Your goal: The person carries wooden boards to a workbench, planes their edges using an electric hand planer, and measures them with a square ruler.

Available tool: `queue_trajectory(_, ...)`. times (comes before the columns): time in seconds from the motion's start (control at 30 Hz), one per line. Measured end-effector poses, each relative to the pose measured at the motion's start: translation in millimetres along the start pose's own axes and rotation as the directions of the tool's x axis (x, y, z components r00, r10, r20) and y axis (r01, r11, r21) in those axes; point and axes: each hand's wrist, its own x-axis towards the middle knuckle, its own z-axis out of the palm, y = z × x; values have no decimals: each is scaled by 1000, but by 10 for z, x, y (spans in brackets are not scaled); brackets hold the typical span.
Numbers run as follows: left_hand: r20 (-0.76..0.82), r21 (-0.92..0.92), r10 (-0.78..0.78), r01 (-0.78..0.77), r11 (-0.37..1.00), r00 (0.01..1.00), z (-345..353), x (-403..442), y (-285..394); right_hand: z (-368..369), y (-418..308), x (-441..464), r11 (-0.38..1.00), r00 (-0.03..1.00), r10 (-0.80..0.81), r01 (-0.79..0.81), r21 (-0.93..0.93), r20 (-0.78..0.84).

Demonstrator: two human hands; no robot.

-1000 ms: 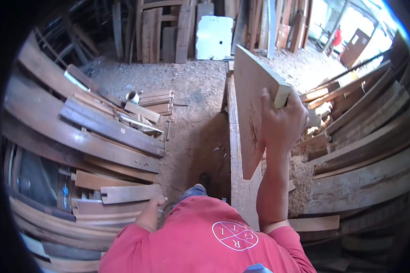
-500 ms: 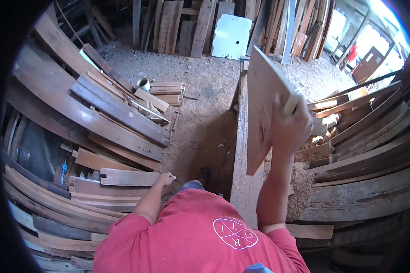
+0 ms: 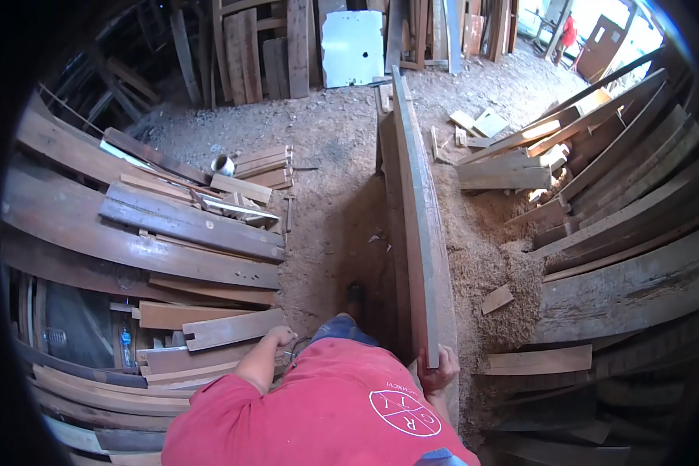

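Note:
A long wooden board [image 3: 418, 210] stands on its narrow edge along a wooden bench [image 3: 385, 116], running away from me. My right hand [image 3: 438, 369] grips its near end, fingers wrapped around the right side. My left hand [image 3: 283, 335] is low on the left with its fingers curled; whatever they hold, if anything, is hidden. Just left of that hand lies a plank with a notched end [image 3: 233, 328]. I cannot tell whether hand and plank touch.
Stacked long planks [image 3: 147, 237] fill the left side. On the right, more boards [image 3: 629, 299] lie beside a heap of wood shavings [image 3: 512, 311]. A cup-like container [image 3: 222, 165] sits near short wood pieces. Boards and a white panel [image 3: 352, 48] lean at the back. A person in red [image 3: 569, 33] is far off.
The board has turned from tilted on the right to upright on its edge along the bench. My right hand has come down and toward me to its near end. My left hand stays low.

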Motion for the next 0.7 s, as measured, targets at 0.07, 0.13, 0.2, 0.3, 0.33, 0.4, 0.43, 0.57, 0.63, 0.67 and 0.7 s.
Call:
queue_trajectory(0.07, -83, -12, 27, -28, 1000, 996, -171, 104, 89, 86, -65, 193, 973, 977, -124, 154, 170, -175)
queue_trajectory(0.13, -179, -29, 46, -52, 998, 983, -296, 119, 165, 216, -42, 162, 957, 979, -96, 140, 254, -178)
queue_trajectory(0.2, -364, -289, -3, -110, 951, 931, -399, 29, 287, 363, 39, 267, 930, 981, -76, 135, 341, -181)
queue_trajectory(0.3, -462, -332, -27, -145, 932, 886, -536, -166, 381, 572, 151, 544, 895, 989, -111, 142, 423, -98)
queue_trajectory(0.33, -468, -334, -29, -146, 931, 883, -518, -106, 301, 760, 197, 750, 908, 982, -108, 161, 387, -153)
queue_trajectory(0.4, -441, -357, -5, -171, 918, 897, -405, -96, 126, 874, 236, 867, 924, 975, -98, 164, 346, -201)
queue_trajectory(0.43, -449, -349, -3, -172, 921, 893, -500, -38, 79, 931, 214, 938, 901, 961, -121, 212, 377, -249)
queue_trajectory(0.57, -187, -15, 11, -13, 1000, 982, -377, -57, -153, 833, 232, 871, 924, 984, -117, 158, 348, -136)
queue_trajectory(0.63, -119, 125, 82, -67, 990, 990, -368, 84, -261, 725, 153, 890, 941, 989, -69, 109, 320, -133)
queue_trajectory(0.67, -119, 138, 92, -75, 988, 989, -385, 210, -287, 677, 121, 897, 951, 992, -38, 73, 301, -120)
queue_trajectory(0.7, -149, 109, 89, -73, 991, 985, -438, 211, -174, 642, 123, 851, 954, 992, -29, 65, 294, -124)
